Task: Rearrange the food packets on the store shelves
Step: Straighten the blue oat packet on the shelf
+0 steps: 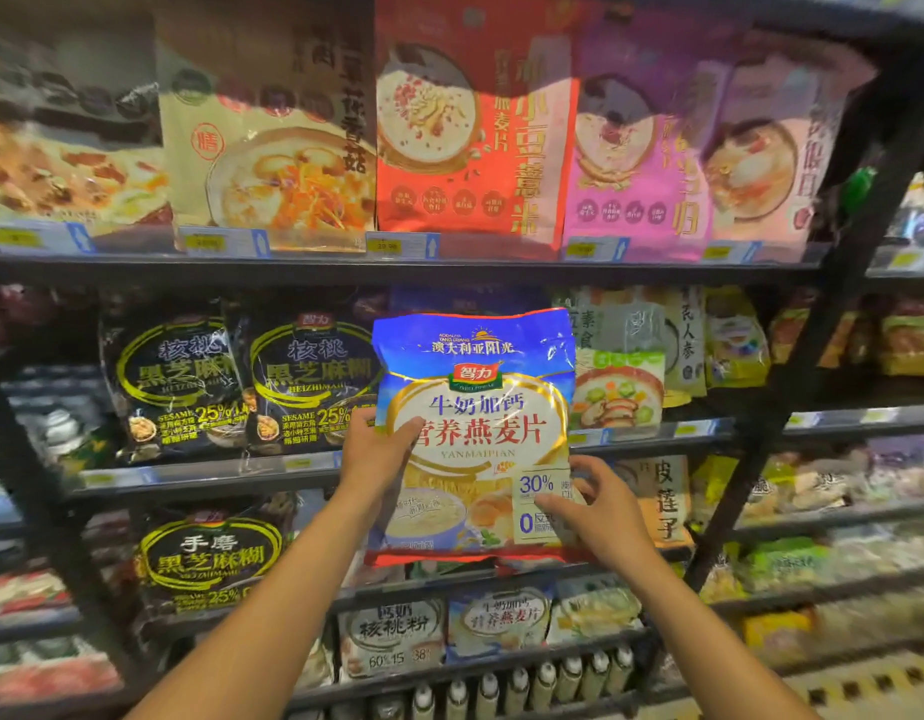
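Note:
A large blue, white and red oatmeal packet (475, 387) is held upright in front of the middle shelves. My left hand (374, 452) grips its left edge, thumb across the front. At the packet's lower right corner, my right hand (600, 511) holds it with fingers on the front. Behind the packet's top, another blue packet (449, 298) shows on the second shelf.
Two black sesame packets (236, 381) stand left of the held packet, a third (210, 558) one shelf down. Red (470, 122), pink and beige packets fill the top shelf (345, 265). Green-and-cream packets (626, 376) sit at right. A black upright post (792, 387) slants at right. Bottles line the bottom.

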A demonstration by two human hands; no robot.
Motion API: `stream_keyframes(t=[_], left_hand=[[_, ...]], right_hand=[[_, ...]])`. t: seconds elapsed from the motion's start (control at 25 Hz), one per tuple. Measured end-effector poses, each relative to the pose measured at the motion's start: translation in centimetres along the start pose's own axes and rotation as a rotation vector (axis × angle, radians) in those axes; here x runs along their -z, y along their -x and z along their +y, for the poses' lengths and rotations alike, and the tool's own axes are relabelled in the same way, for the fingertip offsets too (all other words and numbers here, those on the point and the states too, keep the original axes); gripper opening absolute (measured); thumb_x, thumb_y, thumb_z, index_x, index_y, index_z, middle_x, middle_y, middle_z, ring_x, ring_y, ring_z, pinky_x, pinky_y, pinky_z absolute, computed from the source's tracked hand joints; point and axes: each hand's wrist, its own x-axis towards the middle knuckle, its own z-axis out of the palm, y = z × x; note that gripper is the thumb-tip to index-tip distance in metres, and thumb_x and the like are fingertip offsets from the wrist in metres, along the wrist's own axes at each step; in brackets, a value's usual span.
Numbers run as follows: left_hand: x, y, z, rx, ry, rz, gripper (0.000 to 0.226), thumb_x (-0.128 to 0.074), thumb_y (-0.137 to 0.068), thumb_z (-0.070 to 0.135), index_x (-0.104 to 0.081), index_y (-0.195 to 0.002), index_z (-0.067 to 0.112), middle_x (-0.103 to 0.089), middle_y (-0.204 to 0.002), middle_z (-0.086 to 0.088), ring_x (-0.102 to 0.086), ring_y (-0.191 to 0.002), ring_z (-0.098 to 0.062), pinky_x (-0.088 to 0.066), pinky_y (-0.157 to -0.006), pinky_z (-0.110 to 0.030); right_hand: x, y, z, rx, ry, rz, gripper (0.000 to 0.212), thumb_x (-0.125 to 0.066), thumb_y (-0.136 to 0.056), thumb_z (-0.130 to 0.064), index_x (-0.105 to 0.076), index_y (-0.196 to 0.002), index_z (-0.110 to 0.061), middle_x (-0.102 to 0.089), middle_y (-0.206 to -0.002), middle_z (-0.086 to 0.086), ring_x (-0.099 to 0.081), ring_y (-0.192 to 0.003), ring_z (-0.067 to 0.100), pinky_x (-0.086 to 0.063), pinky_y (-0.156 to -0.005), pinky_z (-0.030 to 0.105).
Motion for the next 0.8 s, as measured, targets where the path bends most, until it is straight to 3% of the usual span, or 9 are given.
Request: stream_keyframes(t=[0.12, 0.28, 0.44, 0.56, 0.64, 0.72, 0.8], left_hand=[[-1.5, -0.7, 0.4, -0.021, -0.022, -0.006, 0.056, -0.084, -0.072, 0.05, -0.058, -0.114, 0.023, -0.075, -0.102, -0.001, -0.074, -0.09, -0.022, -0.061, -0.086, -0.052], [-3.0, -2.9, 1.3, -0.063, -0.03, -0.004, 0.038, -0.078, -0.089, 0.035, -0.055, -0.116, 0.021, -0.071, -0.104, -0.001, -0.069, -0.089, -0.018, -0.056, -0.077, -0.038], [-3.5, -6.3, 2.1, -0.09, 0.003, 0.008, 0.033, -0.079, -0.088, 0.035, -0.051, -0.105, 0.031, -0.07, -0.106, 0.0, -0.071, -0.098, -0.025, -0.058, -0.091, -0.054], [-3.7, -9.7, 3.0, -0.121, -0.006, 0.033, 0.035, -0.08, -0.083, 0.04, -0.05, -0.1, 0.035, -0.073, -0.106, -0.002, -0.073, -0.096, -0.025, -0.06, -0.089, -0.056], [-3.9, -11.8, 3.7, -0.136, -0.02, 0.035, 0.048, -0.079, -0.074, 0.051, -0.051, -0.107, 0.03, -0.073, -0.105, -0.003, -0.073, -0.095, -0.026, -0.06, -0.088, -0.056], [-4.1, -13.6, 4.0, -0.125, -0.056, 0.056, 0.063, -0.077, -0.075, 0.055, -0.051, -0.119, 0.019, -0.068, -0.113, -0.006, -0.067, -0.102, -0.029, -0.057, -0.092, -0.054], [-4.3, -15.2, 4.0, -0.098, -0.055, 0.083, 0.066, -0.077, -0.075, 0.054, -0.053, -0.117, 0.009, -0.065, -0.11, -0.01, -0.065, -0.1, -0.032, -0.057, -0.088, -0.05]], right_hand=[[0.8, -1.7, 0.3, -0.002, -0.007, 0.001, 0.065, -0.089, -0.08, -0.031, -0.055, -0.135, -0.022, -0.059, -0.122, -0.009, -0.054, -0.121, 0.013, -0.05, -0.097, 0.037], [0.6, -4.9, 0.6, 0.006, -0.003, 0.002, 0.072, -0.087, -0.082, -0.035, -0.052, -0.143, -0.022, -0.057, -0.145, 0.0, -0.051, -0.137, 0.021, -0.047, -0.103, 0.04], [-0.3, -8.9, -0.2, 0.018, -0.017, 0.029, 0.072, -0.088, -0.081, -0.034, -0.053, -0.143, -0.023, -0.056, -0.147, 0.005, -0.052, -0.137, 0.022, -0.048, -0.1, 0.036], [-1.4, -12.4, -1.2, 0.038, -0.014, 0.056, 0.069, -0.09, -0.079, -0.028, -0.055, -0.139, -0.019, -0.06, -0.133, 0.004, -0.055, -0.131, 0.023, -0.047, -0.095, 0.031], [-2.5, -14.5, -1.5, 0.051, 0.001, 0.081, 0.071, -0.09, -0.078, -0.026, -0.056, -0.139, -0.016, -0.062, -0.125, 0.003, -0.057, -0.126, 0.021, -0.046, -0.094, 0.029], [-3.4, -16.4, -1.7, 0.062, -0.007, 0.115, 0.069, -0.089, -0.08, -0.026, -0.056, -0.141, -0.017, -0.063, -0.132, 0.003, -0.057, -0.126, 0.018, -0.045, -0.093, 0.028], [-3.9, -18.2, -2.1, 0.088, 0.003, 0.156, 0.066, -0.087, -0.081, -0.029, -0.056, -0.14, -0.021, -0.064, -0.134, 0.0, -0.058, -0.124, 0.016, -0.046, -0.091, 0.027]])
